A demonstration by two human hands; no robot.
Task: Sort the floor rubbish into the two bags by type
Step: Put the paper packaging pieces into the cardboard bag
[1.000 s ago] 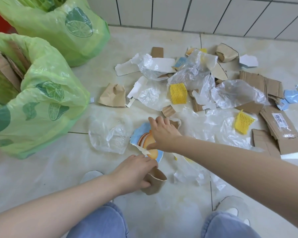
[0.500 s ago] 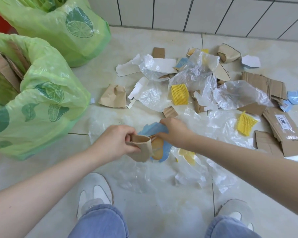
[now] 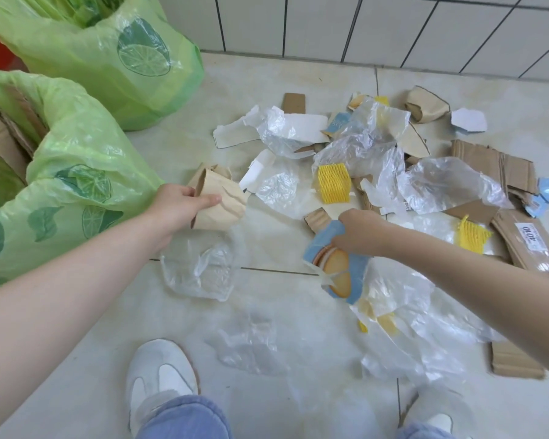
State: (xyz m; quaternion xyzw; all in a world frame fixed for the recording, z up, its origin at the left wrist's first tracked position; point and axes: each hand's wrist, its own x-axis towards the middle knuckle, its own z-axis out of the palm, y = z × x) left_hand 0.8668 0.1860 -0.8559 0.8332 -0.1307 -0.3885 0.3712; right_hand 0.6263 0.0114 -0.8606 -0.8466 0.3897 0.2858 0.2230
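Clear plastic film (image 3: 200, 274) is seen crumpled on the floor tiles just below the left hand (image 3: 175, 205), whose fingers are curled round a flattened brown paper cup (image 3: 217, 202), thumb on top. A blue biscuit wrapper (image 3: 336, 267) is pinched at its upper edge by the right hand (image 3: 358, 231), hanging beneath the fingers. The near green bag (image 3: 73, 185), cardboard inside, is touched by the left knuckles; the far green bag (image 3: 124, 58) stands beyond.

Thin glossy green plastic bags (image 3: 86, 172); matt, creased tan paper cup (image 3: 219, 201); ribbed brown corrugated cardboard (image 3: 492, 169); crinkled clear plastic film (image 3: 450, 185); yellow foam netting (image 3: 333, 183); smooth, faintly shiny pale floor tiles (image 3: 92, 359)
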